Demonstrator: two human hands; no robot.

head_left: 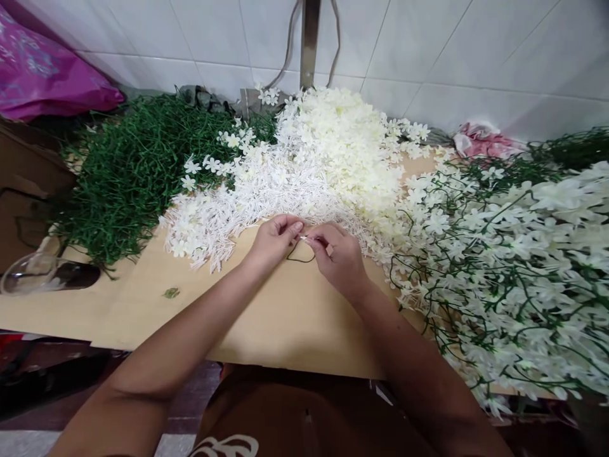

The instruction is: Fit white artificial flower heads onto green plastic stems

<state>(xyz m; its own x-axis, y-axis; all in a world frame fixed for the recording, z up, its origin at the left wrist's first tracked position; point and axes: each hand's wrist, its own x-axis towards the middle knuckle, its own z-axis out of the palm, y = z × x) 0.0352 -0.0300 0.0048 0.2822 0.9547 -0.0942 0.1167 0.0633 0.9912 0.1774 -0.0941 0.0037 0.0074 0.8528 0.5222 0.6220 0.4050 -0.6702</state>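
My left hand [275,240] and my right hand [335,254] meet over the middle of the tan board [266,317], fingers pinched together. Between the fingertips sits a small white plastic flower piece [303,238]. A thin dark green stem [299,255] loops down from the pinch, lying between the two hands. Just beyond my fingers lies a heap of loose white flower pieces [247,197], which merges into a cream flower pile [342,139].
A mound of green stems [137,165] fills the left rear. Finished stems with white flowers [518,273] pile up on the right. A clear glass dish [33,273] rests at the left edge, with a magenta bag [42,76] behind. White tiled wall at the back.
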